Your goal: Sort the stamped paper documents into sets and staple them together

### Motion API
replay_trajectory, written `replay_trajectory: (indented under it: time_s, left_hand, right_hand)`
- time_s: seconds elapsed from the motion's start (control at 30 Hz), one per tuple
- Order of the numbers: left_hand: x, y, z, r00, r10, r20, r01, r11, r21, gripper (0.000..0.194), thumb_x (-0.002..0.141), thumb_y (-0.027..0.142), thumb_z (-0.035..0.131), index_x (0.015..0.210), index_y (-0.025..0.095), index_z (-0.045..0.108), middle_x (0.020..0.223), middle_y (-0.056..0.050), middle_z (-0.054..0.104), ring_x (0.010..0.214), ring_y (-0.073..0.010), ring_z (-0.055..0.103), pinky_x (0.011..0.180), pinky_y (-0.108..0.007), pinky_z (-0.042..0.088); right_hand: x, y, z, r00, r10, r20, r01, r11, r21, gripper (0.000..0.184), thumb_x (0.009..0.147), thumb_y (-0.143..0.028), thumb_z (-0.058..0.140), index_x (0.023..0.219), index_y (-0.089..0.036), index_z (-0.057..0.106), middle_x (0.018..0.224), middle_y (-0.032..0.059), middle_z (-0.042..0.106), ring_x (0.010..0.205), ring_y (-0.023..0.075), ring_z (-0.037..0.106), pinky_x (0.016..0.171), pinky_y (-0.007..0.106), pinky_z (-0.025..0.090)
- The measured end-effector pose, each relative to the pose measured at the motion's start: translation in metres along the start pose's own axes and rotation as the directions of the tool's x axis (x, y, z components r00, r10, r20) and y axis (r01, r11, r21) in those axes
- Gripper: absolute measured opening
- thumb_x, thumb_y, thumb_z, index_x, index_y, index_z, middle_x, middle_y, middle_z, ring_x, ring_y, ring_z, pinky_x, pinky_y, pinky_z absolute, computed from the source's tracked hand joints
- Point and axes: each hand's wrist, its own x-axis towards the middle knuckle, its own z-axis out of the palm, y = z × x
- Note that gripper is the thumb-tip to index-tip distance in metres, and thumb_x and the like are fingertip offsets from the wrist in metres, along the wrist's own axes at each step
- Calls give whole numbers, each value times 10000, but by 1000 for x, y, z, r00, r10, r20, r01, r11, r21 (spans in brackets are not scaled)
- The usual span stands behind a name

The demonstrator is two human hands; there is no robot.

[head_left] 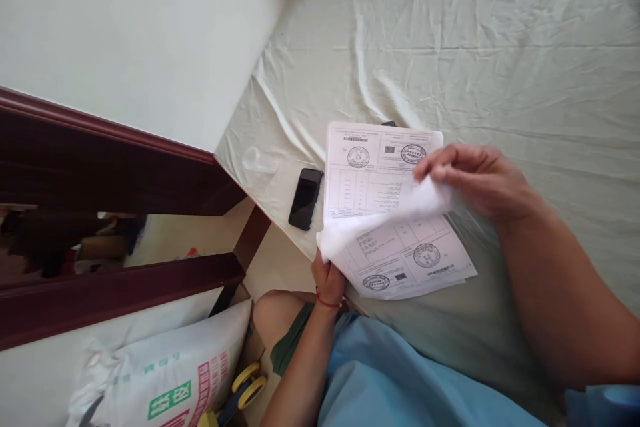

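A stack of printed paper sheets [385,213] with round stamps lies on a pale green bed sheet [500,67]. My right hand [475,177] pinches the upper edge of one sheet and folds it over toward me. My left hand [327,277], with a red band at the wrist, grips the near left corner of the stack at the bed's edge. A black phone [305,198] lies face up just left of the papers, apart from both hands.
A clear plastic piece [259,160] rests near the bed corner. Dark wooden rails [115,167] run along the left. A printed white sack [165,373] and a yellow-handled tool [245,387] lie on the floor below. My knee and blue clothing [400,380] fill the foreground.
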Motion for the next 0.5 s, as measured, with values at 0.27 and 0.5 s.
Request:
replay_trajectory:
  time_s: [0.27,0.5]
  left_hand:
    - [17,52,-10,894,-432,122,443,805,-396,372,614,367,840,896,154,722,591,67,522,433,-57,342,371,-179,189]
    - [13,55,-29,843,-515,155,524,723,-451,358,519,269,850,811,158,675,583,70,528,424,-28,299,381,-167,145]
  right_hand:
    - [12,17,1,869,-196,-454,-62,868,-492,333,980,-474,639,1220,-246,680,1212,96,717,665,134,595,629,338,522]
    - [1,10,5,992,58,-110,-70,992,-104,664,1015,-630,587,1604,-354,453,1472,116,657,559,110,636,484,311,504]
